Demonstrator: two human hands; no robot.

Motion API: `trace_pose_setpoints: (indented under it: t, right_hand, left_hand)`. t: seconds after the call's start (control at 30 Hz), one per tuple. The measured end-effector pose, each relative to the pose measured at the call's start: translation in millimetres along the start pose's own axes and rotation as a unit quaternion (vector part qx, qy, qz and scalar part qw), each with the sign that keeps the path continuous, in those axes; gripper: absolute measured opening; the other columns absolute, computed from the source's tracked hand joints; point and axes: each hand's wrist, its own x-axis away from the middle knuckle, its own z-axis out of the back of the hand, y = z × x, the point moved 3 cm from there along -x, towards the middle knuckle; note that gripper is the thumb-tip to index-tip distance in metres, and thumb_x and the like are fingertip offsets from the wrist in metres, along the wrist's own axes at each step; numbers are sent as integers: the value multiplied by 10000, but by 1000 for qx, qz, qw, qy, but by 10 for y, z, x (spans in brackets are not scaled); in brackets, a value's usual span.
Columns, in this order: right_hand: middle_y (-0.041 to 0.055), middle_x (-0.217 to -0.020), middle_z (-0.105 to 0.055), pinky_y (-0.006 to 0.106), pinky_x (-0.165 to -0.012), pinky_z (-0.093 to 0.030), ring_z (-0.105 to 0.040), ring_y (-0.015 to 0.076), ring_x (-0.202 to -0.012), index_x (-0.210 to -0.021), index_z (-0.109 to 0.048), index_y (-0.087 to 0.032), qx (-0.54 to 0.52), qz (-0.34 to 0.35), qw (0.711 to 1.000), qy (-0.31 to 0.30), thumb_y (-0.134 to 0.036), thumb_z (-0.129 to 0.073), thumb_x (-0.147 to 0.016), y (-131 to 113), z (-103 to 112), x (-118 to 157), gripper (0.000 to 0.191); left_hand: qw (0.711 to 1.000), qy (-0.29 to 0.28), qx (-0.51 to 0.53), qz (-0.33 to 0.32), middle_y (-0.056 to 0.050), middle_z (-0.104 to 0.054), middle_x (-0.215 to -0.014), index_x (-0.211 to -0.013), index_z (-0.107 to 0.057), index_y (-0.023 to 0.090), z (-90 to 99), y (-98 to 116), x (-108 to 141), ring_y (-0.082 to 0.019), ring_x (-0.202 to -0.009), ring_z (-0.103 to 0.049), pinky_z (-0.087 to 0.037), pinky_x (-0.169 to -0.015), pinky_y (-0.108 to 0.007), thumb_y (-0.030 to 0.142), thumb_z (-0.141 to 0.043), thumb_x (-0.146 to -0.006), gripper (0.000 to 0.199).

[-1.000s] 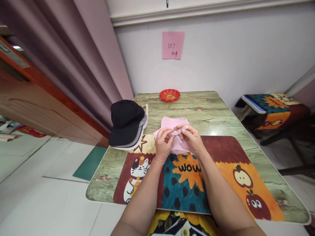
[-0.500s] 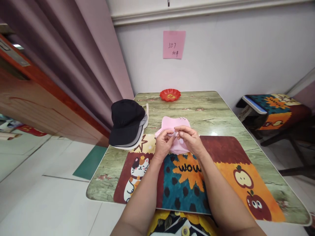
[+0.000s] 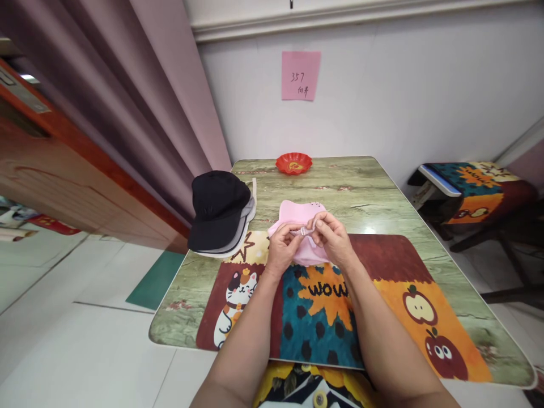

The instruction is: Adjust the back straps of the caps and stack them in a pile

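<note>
Pink fabric makes up the cap (image 3: 296,211) at the centre of the frame, spanning the far edge of the placemat (image 3: 385,255) and the wood-patterned surface (image 3: 355,195). Just above its near part, the left hand (image 3: 282,247) pinches a narrow pink strap (image 3: 310,229) beside its small buckle (image 3: 303,231); the right hand (image 3: 332,237) pinches the same strap to the buckle's right — presumably a two-sided grip to steady the fastening. Left of centre, a black cap (image 3: 219,195) tops paler caps (image 3: 247,211), stacked close to the surface's left edge, which likely spares the middle for handling. Both forearms cross the near edge. Beyond the pink cap, elbow room runs back to a red dish (image 3: 293,164) near the wall (image 3: 365,102) — the right side is wider still.
</note>
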Motion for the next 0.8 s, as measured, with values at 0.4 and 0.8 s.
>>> trace_pose_setpoints:
  t: [0.4, 0.8]
  right_hand:
    - [-24, -787, -592, 261, -569, -439, -506, 107, -572, -870, -576, -237, 60, 12, 998, 33, -464, -717, -860, 47, 53, -23, 267]
    - [-25, -725, -582, 237, -521, -433, -497, 99, -548, -821, -611, -217, 168, 36, 983, 71, -402, -711, -849, 23, 76, -24, 212]
  left_hand:
    - [1000, -16, 2, 3, -71, -691, -1048, -1071, -731, 183, -1, 9, 2, -57, -592, -557, -446, -515, -174, 289, -769, -813, 281]
    - [999, 3, -43, -33, -63, -677, -1040, -1100, -730, 198, -16, 32, 22, -60, -598, -553, -459, -533, -185, 267, -741, -840, 269]
